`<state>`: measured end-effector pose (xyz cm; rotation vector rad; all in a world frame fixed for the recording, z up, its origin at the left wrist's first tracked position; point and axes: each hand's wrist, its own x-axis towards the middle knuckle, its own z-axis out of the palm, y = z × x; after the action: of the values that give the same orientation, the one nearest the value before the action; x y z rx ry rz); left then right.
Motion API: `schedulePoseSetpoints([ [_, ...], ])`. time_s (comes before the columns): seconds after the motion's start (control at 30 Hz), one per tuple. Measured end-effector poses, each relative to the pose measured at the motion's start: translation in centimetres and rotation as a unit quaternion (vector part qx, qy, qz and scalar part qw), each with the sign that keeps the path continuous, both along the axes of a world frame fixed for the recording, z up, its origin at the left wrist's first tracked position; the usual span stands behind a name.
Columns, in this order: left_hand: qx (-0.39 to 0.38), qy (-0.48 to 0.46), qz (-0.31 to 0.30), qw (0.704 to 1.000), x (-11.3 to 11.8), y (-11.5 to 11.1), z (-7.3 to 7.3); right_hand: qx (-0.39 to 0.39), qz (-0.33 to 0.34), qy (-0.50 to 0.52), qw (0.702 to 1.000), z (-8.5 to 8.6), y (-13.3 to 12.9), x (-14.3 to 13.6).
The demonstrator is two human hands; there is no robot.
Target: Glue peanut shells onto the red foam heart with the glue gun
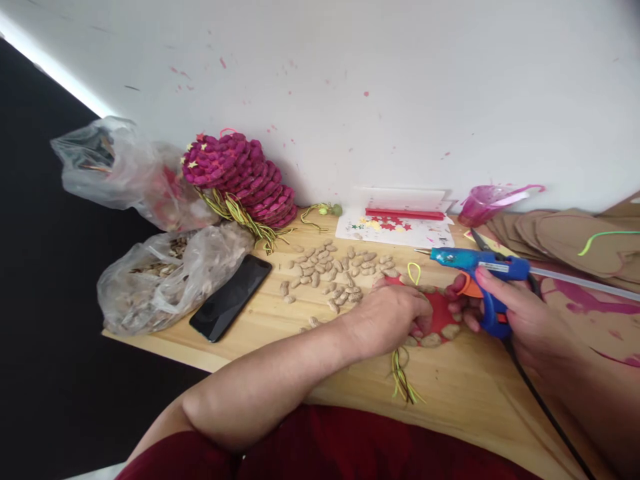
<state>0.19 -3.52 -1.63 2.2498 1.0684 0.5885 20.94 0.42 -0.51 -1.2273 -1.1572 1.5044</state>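
Note:
My right hand [525, 323] is wrapped round a blue hot glue gun [495, 267], fingers by its orange trigger. The metal nozzle points left, and a clear glue stick [585, 280] sticks out of the back. Below the nozzle lies a red piece [443, 315] edged with peanuts, with a yellow loop [414, 273] on top and a green-yellow tassel [404, 383] at the bottom. My left hand [393, 317] rests over the left part of this piece, fingers curled down; whatever they pinch is hidden. Loose peanuts [345, 277] are scattered to its left.
A black phone [231, 297] lies beside a plastic bag of peanuts [165, 280]. Behind stand magenta peanut ornaments [245, 177] and another bag [130, 167]. Star cutouts [395, 225] sit on white paper near a pink-stained cup [483, 205]. Cardboard shapes [565, 240] and the gun's cord [545, 407] are right.

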Motion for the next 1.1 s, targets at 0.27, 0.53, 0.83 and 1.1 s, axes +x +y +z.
schedulePoseSetpoints([
  [0.27, 0.005, -0.009, -0.018, 1.0, -0.1, 0.0, 0.0, -0.015, 0.008, 0.009, 1.0, -0.1, -0.2, 0.0],
  [0.53, 0.016, -0.007, -0.016, 1.0, -0.2, -0.1, 0.7, -0.033, 0.005, 0.009, 0.999, -0.2, 0.1, 0.1],
  [0.83, 0.031, 0.002, -0.016, 0.999, -0.2, -0.7, 1.6, -0.037, -0.015, 0.019, 0.999, -0.4, 0.2, 0.0],
  [1.1, 0.039, 0.017, 0.005, 0.999, -0.1, -0.8, 1.3, -0.027, -0.011, 0.022, 0.999, -0.6, 0.1, 0.1],
])
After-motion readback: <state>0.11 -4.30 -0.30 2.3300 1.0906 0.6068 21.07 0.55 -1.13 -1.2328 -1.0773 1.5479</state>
